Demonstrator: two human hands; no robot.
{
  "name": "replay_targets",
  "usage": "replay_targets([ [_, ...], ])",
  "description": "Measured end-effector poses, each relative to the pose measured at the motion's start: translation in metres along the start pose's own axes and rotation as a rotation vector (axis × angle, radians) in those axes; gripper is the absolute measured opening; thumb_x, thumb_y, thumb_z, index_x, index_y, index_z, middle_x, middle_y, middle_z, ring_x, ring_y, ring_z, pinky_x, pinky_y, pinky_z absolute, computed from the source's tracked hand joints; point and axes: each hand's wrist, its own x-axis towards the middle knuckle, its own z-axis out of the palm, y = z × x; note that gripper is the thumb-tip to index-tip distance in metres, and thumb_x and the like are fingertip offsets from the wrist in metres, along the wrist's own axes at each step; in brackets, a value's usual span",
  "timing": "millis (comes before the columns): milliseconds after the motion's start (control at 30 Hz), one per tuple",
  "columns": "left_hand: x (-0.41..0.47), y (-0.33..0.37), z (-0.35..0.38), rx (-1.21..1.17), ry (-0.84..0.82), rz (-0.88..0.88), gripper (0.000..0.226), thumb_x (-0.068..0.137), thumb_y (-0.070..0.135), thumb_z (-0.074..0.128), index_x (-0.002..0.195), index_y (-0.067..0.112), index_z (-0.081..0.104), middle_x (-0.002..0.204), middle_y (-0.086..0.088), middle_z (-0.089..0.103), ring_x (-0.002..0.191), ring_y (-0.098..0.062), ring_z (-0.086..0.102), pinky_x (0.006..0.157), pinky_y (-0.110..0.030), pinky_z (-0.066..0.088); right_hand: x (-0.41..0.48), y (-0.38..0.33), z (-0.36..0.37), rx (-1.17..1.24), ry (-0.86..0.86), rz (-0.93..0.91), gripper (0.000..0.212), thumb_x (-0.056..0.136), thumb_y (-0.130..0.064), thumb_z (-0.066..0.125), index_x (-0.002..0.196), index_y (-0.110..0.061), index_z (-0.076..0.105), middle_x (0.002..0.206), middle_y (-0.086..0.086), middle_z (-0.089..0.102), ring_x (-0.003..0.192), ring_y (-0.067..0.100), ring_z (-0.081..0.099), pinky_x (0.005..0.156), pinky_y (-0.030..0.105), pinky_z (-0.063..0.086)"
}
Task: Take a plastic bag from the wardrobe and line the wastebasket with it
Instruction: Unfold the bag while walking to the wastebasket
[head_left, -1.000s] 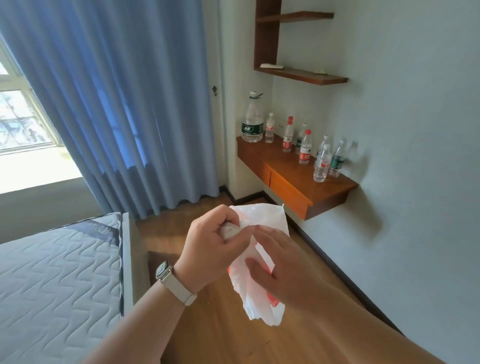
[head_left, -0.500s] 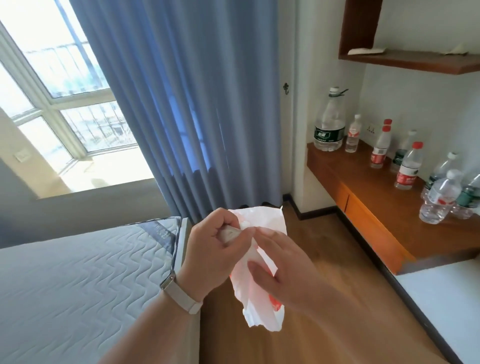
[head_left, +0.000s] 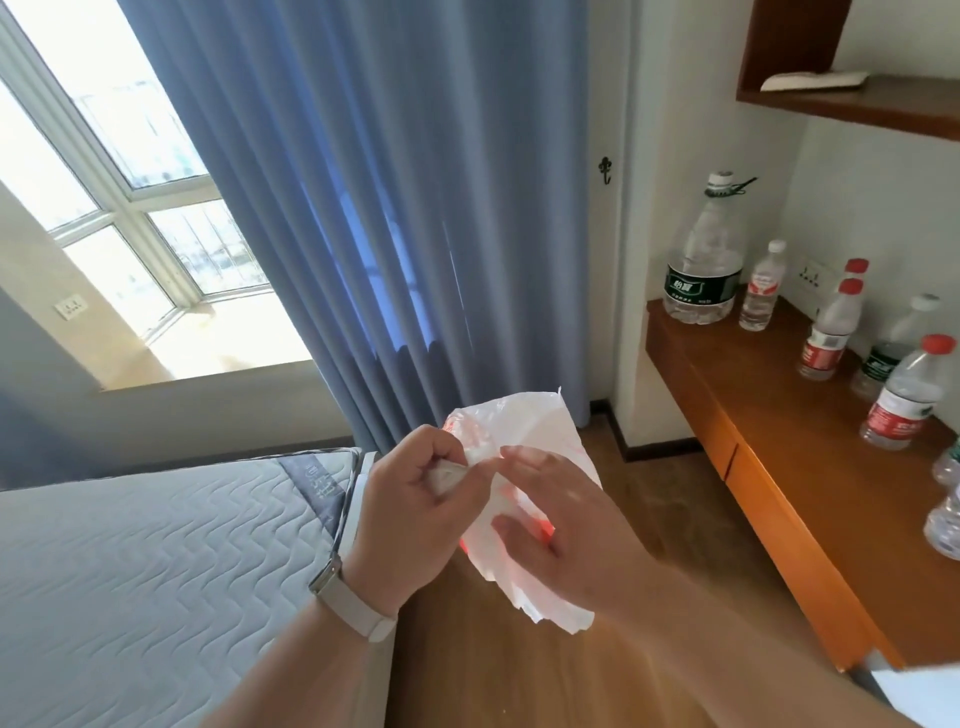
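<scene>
Your left hand (head_left: 410, 514) pinches the bunched top of the plastic bag (head_left: 524, 441) between closed fingers (head_left: 452, 470). Your right hand (head_left: 566, 525) lies spread against the bag's front, fingers open, thumb under it. The bag hangs in the air above the wooden floor (head_left: 649, 499), between the bed (head_left: 156, 545) and the desk (head_left: 779, 431) with its bottles (head_left: 704, 260).
</scene>
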Motion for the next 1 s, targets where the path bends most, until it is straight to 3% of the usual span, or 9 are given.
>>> replay_targets([
  [167,0.032,-0.035,0.013,-0.034,-0.003,-0.016,0.018,0.073,0.041,0.068,0.068,0.03,0.054,0.069,0.003,0.057,0.057,-0.009,0.05,0.052,-0.011,0.04,0.033,0.027,0.016,0.004,-0.009,0.034,0.05,0.095,-0.056,0.042,0.141,-0.036,0.038,0.143,-0.007,0.049,0.13,0.016,0.047,0.102,0.045,0.046],
  [500,0.141,-0.147,0.015,-0.149,-0.02,-0.07,0.024,0.073,0.034,0.072,0.07,0.016,0.057,0.067,0.002,0.055,0.055,-0.009,0.049,0.049,-0.015,0.041,0.15,0.079,0.074,-0.118,-0.049,0.118,0.049,0.095,-0.057,0.044,0.14,-0.038,0.037,0.143,-0.015,0.048,0.129,0.006,0.046,0.107,0.036,0.044],
  [667,0.207,-0.209,-0.014,-0.181,0.011,-0.114,0.021,0.074,0.023,0.074,0.069,0.012,0.056,0.066,-0.003,0.053,0.056,-0.019,0.048,0.048,-0.027,0.043,0.239,0.088,0.116,-0.137,-0.073,0.091,0.051,0.093,-0.053,0.046,0.14,-0.035,0.037,0.143,-0.017,0.045,0.131,-0.006,0.035,0.111,0.019,0.027],
  [767,0.238,-0.242,-0.031,-0.191,0.047,-0.135,0.021,0.073,0.022,0.073,0.068,0.012,0.055,0.065,-0.002,0.051,0.055,-0.009,0.044,0.051,-0.021,0.04,0.281,0.091,0.145,-0.114,-0.077,0.056,0.05,0.092,-0.051,0.047,0.139,-0.04,0.034,0.14,-0.023,0.041,0.13,-0.009,0.032,0.109,0.009,0.019],
  [900,0.267,-0.278,-0.047,-0.207,0.077,-0.157,0.024,0.072,0.031,0.074,0.066,0.021,0.053,0.061,0.004,0.05,0.055,-0.005,0.043,0.051,-0.017,0.039,0.323,0.096,0.175,-0.077,-0.104,0.02,0.047,0.093,-0.05,0.046,0.138,-0.038,0.037,0.142,-0.014,0.048,0.131,0.004,0.042,0.109,0.015,0.027],
  [1000,0.289,-0.306,-0.054,-0.189,0.117,-0.18,0.021,0.072,0.024,0.074,0.067,0.023,0.053,0.06,0.012,0.051,0.055,-0.005,0.045,0.052,-0.014,0.039,0.354,0.107,0.198,-0.054,-0.128,-0.022,0.047,0.094,-0.048,0.047,0.137,-0.032,0.042,0.141,-0.008,0.052,0.13,0.009,0.046,0.108,0.024,0.034],
])
